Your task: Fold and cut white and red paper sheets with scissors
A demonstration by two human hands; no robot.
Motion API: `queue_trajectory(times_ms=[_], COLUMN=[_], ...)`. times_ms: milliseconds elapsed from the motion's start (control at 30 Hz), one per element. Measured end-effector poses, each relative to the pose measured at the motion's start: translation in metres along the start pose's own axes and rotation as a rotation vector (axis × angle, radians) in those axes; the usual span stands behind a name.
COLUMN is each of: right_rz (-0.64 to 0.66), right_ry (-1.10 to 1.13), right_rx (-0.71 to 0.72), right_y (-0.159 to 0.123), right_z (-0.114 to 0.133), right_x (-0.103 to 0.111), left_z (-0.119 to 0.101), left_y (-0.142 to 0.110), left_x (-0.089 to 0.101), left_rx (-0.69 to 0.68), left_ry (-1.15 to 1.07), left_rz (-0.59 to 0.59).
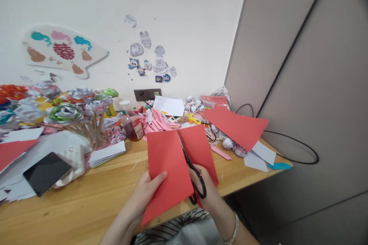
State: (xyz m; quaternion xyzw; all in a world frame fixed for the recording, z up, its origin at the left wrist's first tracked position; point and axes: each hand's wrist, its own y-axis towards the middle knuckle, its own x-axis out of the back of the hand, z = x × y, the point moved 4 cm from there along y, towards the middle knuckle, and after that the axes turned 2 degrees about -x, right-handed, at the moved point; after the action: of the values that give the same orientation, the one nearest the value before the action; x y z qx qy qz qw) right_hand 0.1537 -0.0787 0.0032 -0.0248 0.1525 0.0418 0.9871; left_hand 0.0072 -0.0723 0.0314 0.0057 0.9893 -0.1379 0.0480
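A sheet of red paper (168,153) is held up over the table's front edge, with a long cut running through it nearly to its far edge. My left hand (149,191) pinches the left part, thumb on top and the other fingers hidden beneath. In my right hand (204,183) is a pair of black-handled scissors (186,157), its blades lying in the cut and pointing away from me. The right part of the sheet (199,145) hangs beside the blades, partly behind my right hand.
The wooden table (94,195) carries a black phone (47,172), stacked white paper (107,153), a bottle (130,124), pink paper strips (156,122) and paper flowers (66,113). Another red sheet (235,124) lies at the right. A black cable (301,145) loops past the table's right end.
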Motion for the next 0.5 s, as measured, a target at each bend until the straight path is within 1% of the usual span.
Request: queue_trajectory(times_ms=[133,200,433,500], right_rz=[0.047,0.066,0.083,0.068], right_ry=[-0.009,-0.001,-0.032,-0.042], right_rx=[-0.006,-0.014,0.014,0.022], right_y=[0.01,0.013,0.014,0.014], right_z=[-0.005,-0.005,-0.003,-0.004], right_x=[-0.001,-0.001,0.005,0.007], left_z=[0.004,0.005,0.015,0.018], left_y=[0.008,0.009,0.014,0.015], left_x=[0.004,0.006,0.006,0.005], left_rx=[-0.004,-0.005,0.004,0.004], left_ry=[0.005,0.016,-0.027,-0.04], left_rz=[-0.008,0.008,0.088,0.096])
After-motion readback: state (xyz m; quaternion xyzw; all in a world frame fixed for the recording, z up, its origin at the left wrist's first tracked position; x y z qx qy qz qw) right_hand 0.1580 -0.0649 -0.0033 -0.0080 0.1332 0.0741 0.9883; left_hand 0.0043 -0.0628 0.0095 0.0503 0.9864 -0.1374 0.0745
